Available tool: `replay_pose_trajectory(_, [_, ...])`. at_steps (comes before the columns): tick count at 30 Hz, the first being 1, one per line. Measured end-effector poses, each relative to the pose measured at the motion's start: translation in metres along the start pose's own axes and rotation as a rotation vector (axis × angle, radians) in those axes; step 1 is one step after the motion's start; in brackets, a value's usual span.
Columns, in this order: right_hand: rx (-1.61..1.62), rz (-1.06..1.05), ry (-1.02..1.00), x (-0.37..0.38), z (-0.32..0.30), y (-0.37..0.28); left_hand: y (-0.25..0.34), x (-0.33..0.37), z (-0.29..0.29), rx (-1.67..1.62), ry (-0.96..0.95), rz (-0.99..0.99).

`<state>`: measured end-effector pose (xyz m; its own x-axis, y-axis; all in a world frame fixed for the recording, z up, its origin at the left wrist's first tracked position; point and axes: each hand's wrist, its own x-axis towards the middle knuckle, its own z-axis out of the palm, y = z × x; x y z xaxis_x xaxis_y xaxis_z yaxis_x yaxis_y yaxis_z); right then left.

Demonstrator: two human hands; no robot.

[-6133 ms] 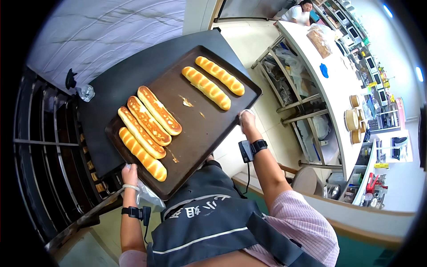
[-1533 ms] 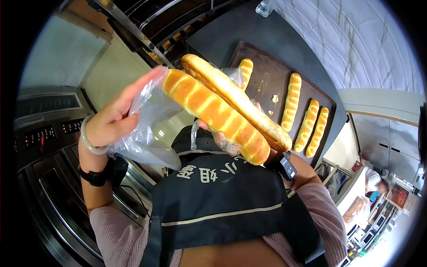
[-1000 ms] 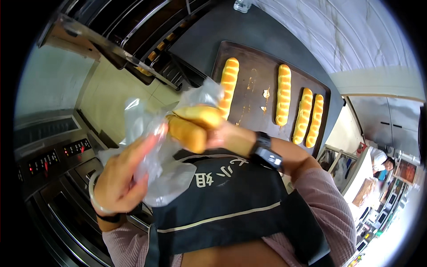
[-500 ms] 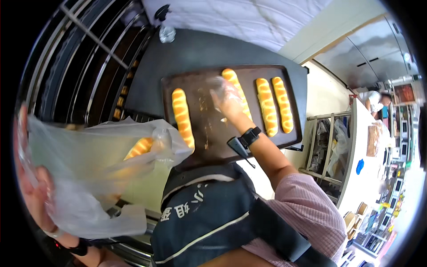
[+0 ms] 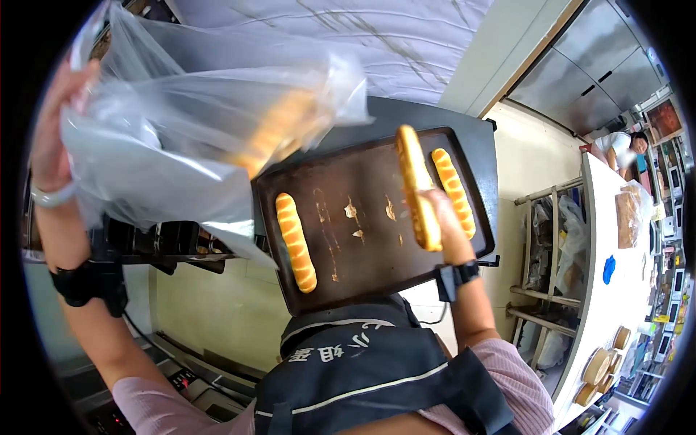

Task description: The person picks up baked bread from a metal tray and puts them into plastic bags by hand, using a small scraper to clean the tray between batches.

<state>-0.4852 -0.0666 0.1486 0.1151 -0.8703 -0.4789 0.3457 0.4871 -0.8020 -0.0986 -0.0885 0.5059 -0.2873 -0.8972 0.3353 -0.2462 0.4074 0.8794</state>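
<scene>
My left hand (image 5: 56,134), raised at the far left, grips a large clear plastic bag (image 5: 138,163) by its edge. Inside the bag shows blurred golden striped bread (image 5: 279,130); how many pieces cannot be made out. In my right hand (image 5: 447,226) is a long bread roll (image 5: 415,185), lifted over the right part of a dark baking tray (image 5: 362,272) and tilted so its plain side shows. Two more striped rolls lie on the tray, a left roll (image 5: 296,243) and a right roll (image 5: 454,192). Part of the right-hand fingers is hidden behind the roll.
The tray rests on a dark table (image 5: 475,138), with crumb residue (image 5: 351,210) on its middle. A rack stands at the left behind the bag. To the right are a metal-framed shelf (image 5: 554,239) and a white counter (image 5: 594,304); another person (image 5: 616,148) is beyond it.
The bag has swung up and away with my left hand. My right hand has moved right and lifted a roll; the middle roll is gone from its place on the tray.
</scene>
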Motion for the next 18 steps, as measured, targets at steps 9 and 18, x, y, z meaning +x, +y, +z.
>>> replay_pose_trajectory(9, [0.214,0.022,-0.602,-0.049,0.089,-0.119,-0.193,-0.052,0.076,0.723,-0.036,0.222])
replay_pose_trajectory(18, [0.885,0.862,-0.732,0.041,0.147,-0.020,-0.197,-0.114,0.151,0.389,0.081,0.131])
